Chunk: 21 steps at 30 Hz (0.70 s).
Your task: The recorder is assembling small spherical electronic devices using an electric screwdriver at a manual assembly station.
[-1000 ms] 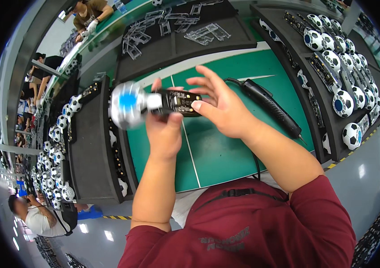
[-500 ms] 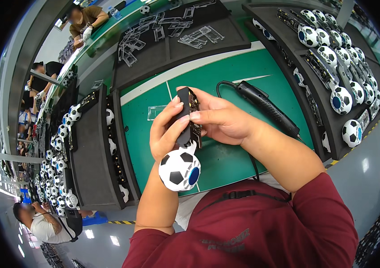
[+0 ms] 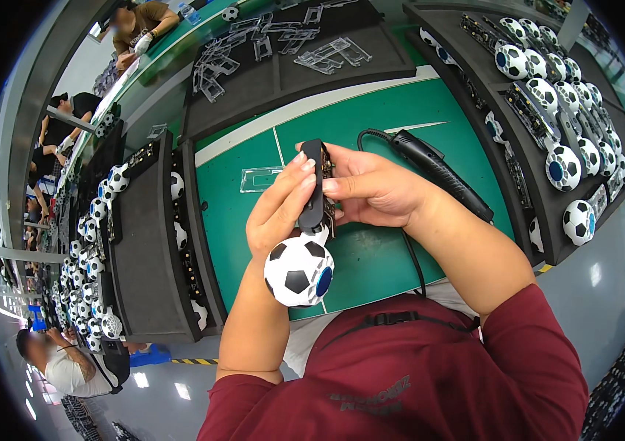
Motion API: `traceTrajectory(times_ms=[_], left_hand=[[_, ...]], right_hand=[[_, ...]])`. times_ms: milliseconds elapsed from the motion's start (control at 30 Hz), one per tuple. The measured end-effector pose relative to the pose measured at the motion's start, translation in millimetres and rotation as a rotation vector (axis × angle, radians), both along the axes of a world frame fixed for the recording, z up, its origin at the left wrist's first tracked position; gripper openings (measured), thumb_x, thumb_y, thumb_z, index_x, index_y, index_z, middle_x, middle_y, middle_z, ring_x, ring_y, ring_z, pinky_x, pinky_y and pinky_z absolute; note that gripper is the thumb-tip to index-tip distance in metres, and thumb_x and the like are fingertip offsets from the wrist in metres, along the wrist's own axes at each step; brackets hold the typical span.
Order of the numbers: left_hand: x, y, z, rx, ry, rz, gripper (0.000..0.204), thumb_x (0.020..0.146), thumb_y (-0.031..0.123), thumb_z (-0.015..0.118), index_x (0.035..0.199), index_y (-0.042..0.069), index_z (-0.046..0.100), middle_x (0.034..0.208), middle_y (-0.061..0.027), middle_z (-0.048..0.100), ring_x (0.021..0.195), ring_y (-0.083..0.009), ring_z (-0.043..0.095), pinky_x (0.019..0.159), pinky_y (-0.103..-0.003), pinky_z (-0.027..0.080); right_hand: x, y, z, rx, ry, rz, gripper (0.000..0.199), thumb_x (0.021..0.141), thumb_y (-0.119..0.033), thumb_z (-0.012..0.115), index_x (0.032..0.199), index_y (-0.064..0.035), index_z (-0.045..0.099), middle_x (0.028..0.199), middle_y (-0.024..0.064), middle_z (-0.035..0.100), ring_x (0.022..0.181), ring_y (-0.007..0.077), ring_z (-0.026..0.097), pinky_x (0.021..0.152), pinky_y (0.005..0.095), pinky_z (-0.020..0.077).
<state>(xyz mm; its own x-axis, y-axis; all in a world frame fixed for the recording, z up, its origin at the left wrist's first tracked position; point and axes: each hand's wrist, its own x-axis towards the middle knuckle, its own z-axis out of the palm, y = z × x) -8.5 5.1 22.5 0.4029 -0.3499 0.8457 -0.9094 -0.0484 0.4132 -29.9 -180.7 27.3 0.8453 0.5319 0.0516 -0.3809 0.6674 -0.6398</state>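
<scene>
Both hands hold a football-shaped device upright over the green work mat. Its black casing stands above a white ball with black patches and a blue disc. My left hand presses its fingers along the casing's left face. On the other side, my right hand grips with the thumb across the edge, where a strip of circuit board shows; some fingers are hidden behind. A clear plastic frame lies on the mat beside my left hand. Right of my right hand rests a black corded electric screwdriver.
A dark tray at the back carries several clear plastic frames. The right rack bears rows of similar ball devices. More balls line the left rack. Co-workers are at the left and far left.
The device has turned in my hands, so more of the casing's smooth black face shows and less circuit board. Its ball has shifted slightly up and right.
</scene>
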Motion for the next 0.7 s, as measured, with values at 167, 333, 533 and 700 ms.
traceTrajectory(times_ms=[167,333,533,700], left_hand=[[-0.3,0.4,0.9,0.029,0.035,-0.027,0.044,0.075,0.000,0.081,0.118,-0.002,0.070,0.128,-0.0218,0.068,0.126,-0.0392,0.062,0.110,-0.047,0.051],[4.2,0.7,2.2,0.081,0.070,-0.047,0.044,0.076,0.000,0.080,0.119,-0.002,0.070,0.128,-0.0202,0.067,0.126,-0.0375,0.062,0.110,-0.047,0.050],[17.6,11.0,-6.7,0.005,0.255,-0.140,0.063,0.079,0.012,0.083,0.136,0.001,0.058,0.130,-0.0176,0.065,0.120,-0.0335,0.064,0.105,-0.043,0.052],[6.3,24.5,0.5,-0.179,0.914,-0.278,0.064,0.089,0.010,0.068,0.149,0.004,0.044,0.132,-0.0137,0.062,0.116,-0.0241,0.061,0.100,-0.036,0.050]], right_hand=[[1.5,-4.3,-3.3,-0.043,-0.013,0.000,0.062,0.097,-0.007,0.063,0.153,-0.0093,0.038,0.125,0.0121,0.061,0.099,0.0202,0.064,0.085,0.0366,0.0534],[3.7,-9.2,-3.7,-0.031,0.026,0.000,0.060,0.096,-0.011,0.060,0.152,-0.0094,0.040,0.125,0.0131,0.061,0.097,0.0214,0.064,0.086,0.0384,0.0541],[3.6,-9.5,14.8,-0.256,0.020,0.002,0.061,0.094,-0.014,0.061,0.152,-0.0096,0.042,0.124,0.0138,0.061,0.097,0.0219,0.064,0.085,0.0385,0.0538],[-7.4,7.2,25.9,-1.046,-0.440,-0.356,0.063,0.093,-0.023,0.065,0.151,-0.0077,0.045,0.125,0.0152,0.061,0.096,0.0222,0.062,0.083,0.0356,0.0532]])
